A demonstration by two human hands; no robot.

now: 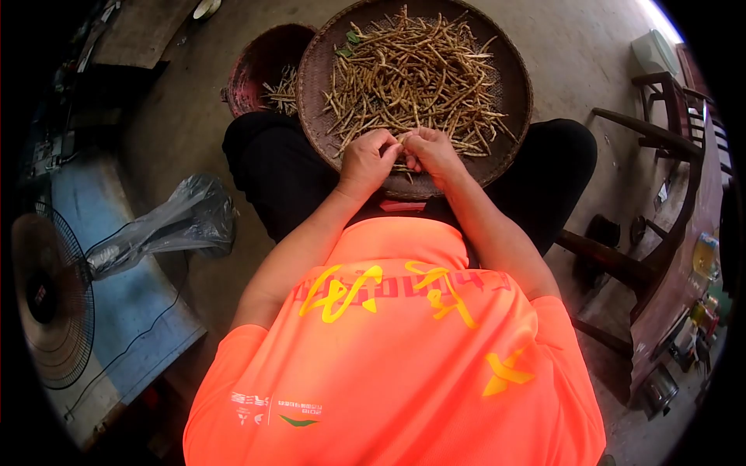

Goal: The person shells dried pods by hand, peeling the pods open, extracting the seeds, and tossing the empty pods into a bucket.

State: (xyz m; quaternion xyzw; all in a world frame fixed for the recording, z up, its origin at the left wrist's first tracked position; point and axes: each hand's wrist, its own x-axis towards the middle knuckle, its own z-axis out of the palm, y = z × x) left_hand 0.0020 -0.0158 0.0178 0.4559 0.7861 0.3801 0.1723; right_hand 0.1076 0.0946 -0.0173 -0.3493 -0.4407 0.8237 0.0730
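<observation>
A wide round woven tray [311, 101] rests across my lap, heaped with dry brown bean pods [423, 70]. Over its near rim my left hand [367, 163] and my right hand [435, 155] meet, fingertips nearly touching. Both are closed in a pinch on a small pale bean pod [402, 143], mostly covered by the fingers. A few green leaves [350, 43] lie among the pods at the tray's far left.
Left of the tray, a reddish bucket [242, 78] holds more pods. A fan [50, 299] and a clear plastic bag [183, 213] are by a bluish table [144, 311]. Wooden chairs [660, 140] and a table [676, 256] with bottles stand at right.
</observation>
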